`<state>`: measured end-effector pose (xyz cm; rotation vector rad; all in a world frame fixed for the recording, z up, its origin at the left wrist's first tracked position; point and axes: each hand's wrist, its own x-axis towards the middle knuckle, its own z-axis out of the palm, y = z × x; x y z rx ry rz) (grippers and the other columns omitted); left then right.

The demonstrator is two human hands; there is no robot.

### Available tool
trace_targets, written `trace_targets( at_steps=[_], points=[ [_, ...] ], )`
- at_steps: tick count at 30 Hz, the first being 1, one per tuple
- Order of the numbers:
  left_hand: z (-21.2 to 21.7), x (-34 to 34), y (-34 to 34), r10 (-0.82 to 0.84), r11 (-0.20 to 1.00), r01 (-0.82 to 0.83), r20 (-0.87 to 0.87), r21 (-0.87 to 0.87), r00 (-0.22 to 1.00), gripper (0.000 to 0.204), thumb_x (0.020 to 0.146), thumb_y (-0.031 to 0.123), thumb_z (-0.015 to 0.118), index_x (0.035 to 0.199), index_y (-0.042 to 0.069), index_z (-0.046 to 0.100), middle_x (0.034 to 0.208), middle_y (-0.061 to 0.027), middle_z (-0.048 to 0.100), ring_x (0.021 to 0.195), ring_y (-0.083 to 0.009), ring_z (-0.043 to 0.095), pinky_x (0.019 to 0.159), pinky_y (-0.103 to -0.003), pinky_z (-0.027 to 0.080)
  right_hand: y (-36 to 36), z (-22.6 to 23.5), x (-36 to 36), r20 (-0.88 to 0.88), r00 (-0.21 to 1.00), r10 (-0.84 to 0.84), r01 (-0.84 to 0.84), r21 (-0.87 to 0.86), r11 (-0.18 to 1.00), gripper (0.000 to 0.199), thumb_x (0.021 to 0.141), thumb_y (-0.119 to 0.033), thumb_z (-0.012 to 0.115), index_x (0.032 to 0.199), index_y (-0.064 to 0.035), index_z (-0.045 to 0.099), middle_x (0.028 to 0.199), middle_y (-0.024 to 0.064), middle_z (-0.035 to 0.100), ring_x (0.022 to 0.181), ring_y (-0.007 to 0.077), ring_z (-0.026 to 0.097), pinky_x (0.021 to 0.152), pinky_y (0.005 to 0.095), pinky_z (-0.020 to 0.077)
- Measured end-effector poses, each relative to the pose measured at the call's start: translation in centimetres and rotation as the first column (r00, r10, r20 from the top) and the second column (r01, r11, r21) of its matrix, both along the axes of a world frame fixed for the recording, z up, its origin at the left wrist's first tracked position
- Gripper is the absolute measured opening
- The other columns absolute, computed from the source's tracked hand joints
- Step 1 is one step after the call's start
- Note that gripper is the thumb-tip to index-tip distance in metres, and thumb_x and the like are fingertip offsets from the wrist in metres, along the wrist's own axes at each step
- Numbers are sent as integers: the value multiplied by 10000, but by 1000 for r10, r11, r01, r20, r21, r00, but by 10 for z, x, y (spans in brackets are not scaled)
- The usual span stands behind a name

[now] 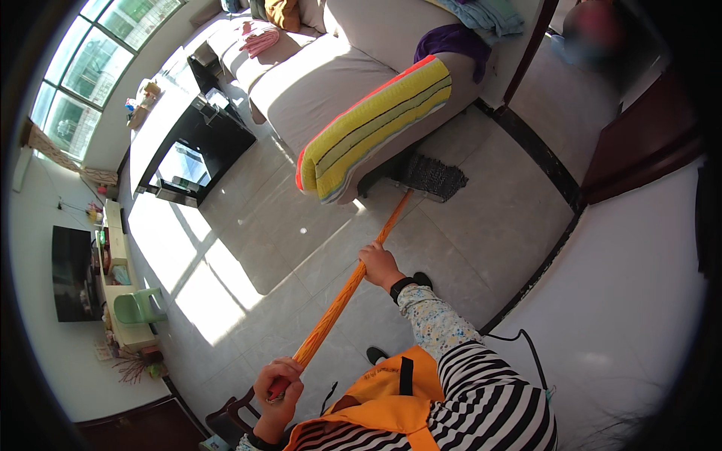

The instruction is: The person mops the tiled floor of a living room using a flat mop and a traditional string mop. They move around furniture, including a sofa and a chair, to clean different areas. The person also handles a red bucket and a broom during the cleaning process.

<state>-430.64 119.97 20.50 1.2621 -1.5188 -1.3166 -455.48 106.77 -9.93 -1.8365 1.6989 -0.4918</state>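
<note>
On the sunlit tiled floor [481, 195] by the sofa [331, 83], I had my right hand [378, 264] and left hand [278, 387] clamped around the orange mop handle [342, 297], its head [430, 175] against the sofa's base.

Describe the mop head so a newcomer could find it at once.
Start at the long beige sofa and follow it to the yellow striped towel draped over its end. On the grey tiled floor just below lies the dark grey shaggy mop head, joined to an orange handle.

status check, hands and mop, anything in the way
Left hand shut on top end of orange mop handle; right hand shut on it further down. Grey mop head on tile floor, at sofa base. Striped cushion overhangs it.
</note>
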Motion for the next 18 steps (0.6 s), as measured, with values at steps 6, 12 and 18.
trace_targets(
  at_steps=[6, 12, 18],
  points=[
    [70, 78, 71, 38, 999, -40, 67, 31, 997, 186, 887, 113, 628, 1047, 35, 574, 888, -90, 637, 881, -214, 617, 886, -413, 489, 88, 29, 102, 134, 981, 143, -137, -56, 989, 109, 767, -105, 697, 839, -76, 621, 942, 94, 640, 1060, 330, 555, 902, 441, 508],
    [142, 110, 109, 24, 989, -29, -35, -146, 999, 320, 991, 280, 618, 1135, -4, 587, 877, -89, 619, 858, -166, 571, 898, -402, 476, 160, 60, 197, 315, 884, 345, -330, -99, 939, 115, 787, -153, 682, 803, -59, 617, 882, 127, 648, 966, 359, 600, 831, 458, 516],
    [194, 135, 97, 166, 865, -198, -109, -461, 980, 328, 982, 384, 590, 838, 111, 481, 573, -1, 498, 544, -120, 521, 680, -278, 475, 155, 147, 235, 411, 780, 473, -500, -46, 865, 151, 812, -188, 690, 817, -50, 629, 924, 130, 673, 977, 358, 623, 825, 468, 531]
  ],
)
